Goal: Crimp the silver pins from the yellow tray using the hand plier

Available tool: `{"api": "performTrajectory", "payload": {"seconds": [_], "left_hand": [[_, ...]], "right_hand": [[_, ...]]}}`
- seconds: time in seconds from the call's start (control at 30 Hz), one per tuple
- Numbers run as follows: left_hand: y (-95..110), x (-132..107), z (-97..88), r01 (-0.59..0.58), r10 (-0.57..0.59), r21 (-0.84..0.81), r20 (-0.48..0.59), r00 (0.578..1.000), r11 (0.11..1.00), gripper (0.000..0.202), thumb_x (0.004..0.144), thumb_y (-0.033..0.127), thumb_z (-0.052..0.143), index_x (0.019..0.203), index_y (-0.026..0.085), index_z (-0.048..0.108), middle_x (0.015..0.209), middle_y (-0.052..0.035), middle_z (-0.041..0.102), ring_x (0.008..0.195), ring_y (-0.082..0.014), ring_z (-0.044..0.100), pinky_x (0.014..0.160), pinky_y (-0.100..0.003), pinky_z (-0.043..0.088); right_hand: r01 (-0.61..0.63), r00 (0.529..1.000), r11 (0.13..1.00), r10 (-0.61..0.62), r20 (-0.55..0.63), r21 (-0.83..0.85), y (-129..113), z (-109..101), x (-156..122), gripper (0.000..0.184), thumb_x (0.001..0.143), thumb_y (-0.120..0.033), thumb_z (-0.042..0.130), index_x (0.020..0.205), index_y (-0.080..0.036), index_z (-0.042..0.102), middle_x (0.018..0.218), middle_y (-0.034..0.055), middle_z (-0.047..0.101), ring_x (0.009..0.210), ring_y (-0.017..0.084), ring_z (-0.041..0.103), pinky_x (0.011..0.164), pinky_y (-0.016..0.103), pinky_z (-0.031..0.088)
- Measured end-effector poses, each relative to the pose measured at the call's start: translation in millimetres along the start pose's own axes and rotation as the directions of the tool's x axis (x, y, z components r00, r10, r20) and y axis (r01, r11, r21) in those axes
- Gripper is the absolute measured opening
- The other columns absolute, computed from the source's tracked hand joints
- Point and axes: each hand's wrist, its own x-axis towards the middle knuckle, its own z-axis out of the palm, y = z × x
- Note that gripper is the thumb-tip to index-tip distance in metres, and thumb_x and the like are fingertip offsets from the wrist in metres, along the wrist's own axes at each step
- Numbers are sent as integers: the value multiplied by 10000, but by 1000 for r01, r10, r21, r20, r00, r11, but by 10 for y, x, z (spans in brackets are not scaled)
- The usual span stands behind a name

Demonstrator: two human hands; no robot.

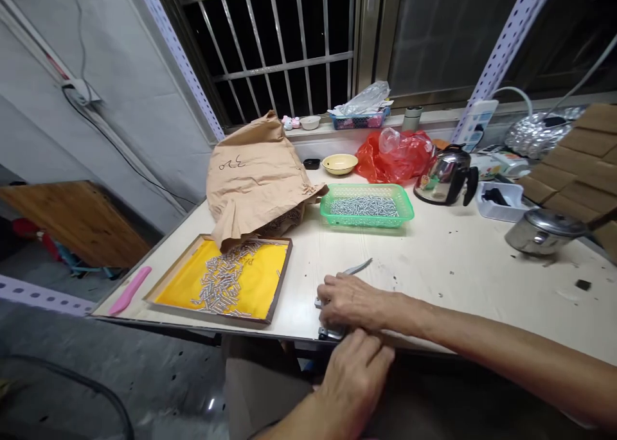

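My right hand [354, 302] is closed over a small metal fixture [331, 333] at the table's front edge, covering most of it. Just below, my left hand [357, 372] has its fingers bent together against the fixture's near side. Whatever either hand pinches is hidden by the fingers. A grey metal tool with a pointed end [359, 268] lies beyond my right hand. To the left, many small metal pins [222, 279] are spread in a shallow tray with a yellow bottom [263, 276]. More small metal pieces [364, 206] fill part of a green plastic basket [407, 212] farther back.
A brown paper bag [255, 170] leans over the tray's back edge. A pink handle-like tool [130, 290] lies at the left corner. Toward the back stand a yellow bowl [340, 164], a red plastic bag [395, 157], a kettle [443, 176] and a lidded metal pot [544, 231].
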Motion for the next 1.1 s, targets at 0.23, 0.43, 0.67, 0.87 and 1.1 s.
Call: {"api": "performTrajectory", "payload": {"seconds": [0.23,0.43,0.67,0.87,1.1], "left_hand": [[-934,-146,-905,437,-392,281,-205,897,854,215,900,168,422,983,177,621,850,-61,602,829,-193,523,746,-321,446],[-1741,-225,-996,464,-507,271,113,854,843,250,893,219,423,959,215,663,950,-67,616,905,-213,514,796,-335,426],[-1821,-132,-1026,444,-509,274,248,824,853,314,906,285,348,725,194,587,867,-65,576,844,-203,516,743,-332,392],[-1872,-218,-1059,516,-597,319,268,756,795,258,808,130,356,753,197,599,870,-68,577,843,-196,543,769,-319,393],[-1668,-233,-1073,713,-710,6,90,698,701,219,758,387,500,766,208,625,753,-37,622,715,-186,591,680,-280,445]], "right_hand": [[121,993,992,-120,16,-24,-111,93,106,108,836,-128,517,755,-169,576,862,56,569,801,177,463,731,325,366],[-70,957,914,175,-233,400,-61,176,158,106,845,-126,475,917,-166,541,824,18,591,695,113,520,637,222,404],[-331,584,857,514,-628,394,611,-453,172,124,864,-138,464,952,-181,539,883,30,595,766,134,556,700,265,440],[-666,580,718,668,-465,202,746,-627,-172,233,872,-206,526,1101,-200,567,1048,78,585,916,191,571,741,292,431],[-549,815,789,579,-36,276,-118,-44,-625,205,919,-306,466,870,-177,618,870,41,603,751,143,567,647,243,375]]}}
